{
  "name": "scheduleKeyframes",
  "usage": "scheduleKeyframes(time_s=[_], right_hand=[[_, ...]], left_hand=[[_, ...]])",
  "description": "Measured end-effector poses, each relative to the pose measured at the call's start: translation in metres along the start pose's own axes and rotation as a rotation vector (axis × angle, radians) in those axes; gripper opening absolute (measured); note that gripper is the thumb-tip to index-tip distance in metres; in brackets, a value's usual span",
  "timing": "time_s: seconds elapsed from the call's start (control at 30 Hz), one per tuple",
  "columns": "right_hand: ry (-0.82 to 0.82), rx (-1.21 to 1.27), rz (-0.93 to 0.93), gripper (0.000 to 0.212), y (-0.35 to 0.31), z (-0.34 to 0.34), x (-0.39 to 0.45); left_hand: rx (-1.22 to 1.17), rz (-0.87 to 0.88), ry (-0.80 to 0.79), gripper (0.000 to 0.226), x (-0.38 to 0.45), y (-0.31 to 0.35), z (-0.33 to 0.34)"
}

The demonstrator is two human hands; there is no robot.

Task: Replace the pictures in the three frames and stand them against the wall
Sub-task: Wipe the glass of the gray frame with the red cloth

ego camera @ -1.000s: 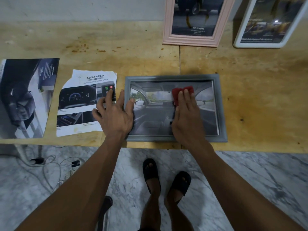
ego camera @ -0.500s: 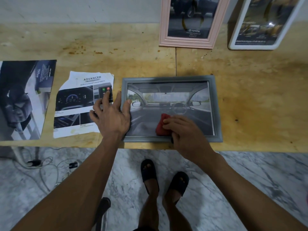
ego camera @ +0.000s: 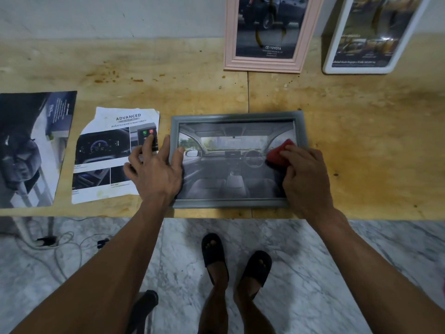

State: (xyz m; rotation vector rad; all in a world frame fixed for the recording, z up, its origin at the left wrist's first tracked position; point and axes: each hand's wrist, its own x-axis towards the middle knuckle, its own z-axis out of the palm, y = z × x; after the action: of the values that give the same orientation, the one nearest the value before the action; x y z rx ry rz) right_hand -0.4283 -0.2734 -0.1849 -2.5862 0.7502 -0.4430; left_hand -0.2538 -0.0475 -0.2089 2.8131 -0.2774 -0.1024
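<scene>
Grey frame (ego camera: pixel 238 116) lies flat on the bench (ego camera: pixel 361 141) near its front edge, and it holds a picture of a car's cabin (ego camera: pixel 228 165) seen from the back seats. My right fingers (ego camera: pixel 292 153) are curled around a small red cloth (ego camera: pixel 279 154), pressing it against the glass at the right side of that frame. My right hand (ego camera: pixel 307 179) covers the frame's near right corner. My left fingers (ego camera: pixel 166 148) are spread apart and straight; the thumb and forefinger lie on the frame's left edge, while the others rest on a torn brochure page (ego camera: pixel 108 155) just left of it. My left hand (ego camera: pixel 155 169) holds nothing, only presses down.

That page is headed ADVANCED and shows a dashboard and a phone screen. Farther left lies a second loose print (ego camera: pixel 31 148), dark, with a car seat on it, and part of it runs out of view.

At the far side of the bench a pink frame (ego camera: pixel 262 65) stands upright against the wall (ego camera: pixel 108 15), holding a Toyota car picture. To its right a white frame (ego camera: pixel 334 56) leans tilted against the same wall, with a yellowish car advert in it.

Below the bench edge is marble floor (ego camera: pixel 313 285), my feet in black sandals (ego camera: pixel 214 254), and some cables (ego camera: pixel 60 244) at the left.
</scene>
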Motion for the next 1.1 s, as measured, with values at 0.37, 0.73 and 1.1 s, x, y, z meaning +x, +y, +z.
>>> scheduleKeyframes(time_s=[0.37,0.73,1.1], right_hand=[[-0.167,-0.093,0.274,0.058,-0.034,0.042,0.035],[-0.341,0.043,0.146,0.07,-0.127,0.086,0.038],[-0.499,0.065,-0.187,0.064,-0.146,0.103,0.014]], left_hand=[[0.019,0.031,0.057,0.044,0.0,-0.006,0.005],[0.02,0.025,0.07,0.044,0.0,-0.009,0.007],[-0.011,0.02,0.071,0.048,0.0,-0.01,0.006]])
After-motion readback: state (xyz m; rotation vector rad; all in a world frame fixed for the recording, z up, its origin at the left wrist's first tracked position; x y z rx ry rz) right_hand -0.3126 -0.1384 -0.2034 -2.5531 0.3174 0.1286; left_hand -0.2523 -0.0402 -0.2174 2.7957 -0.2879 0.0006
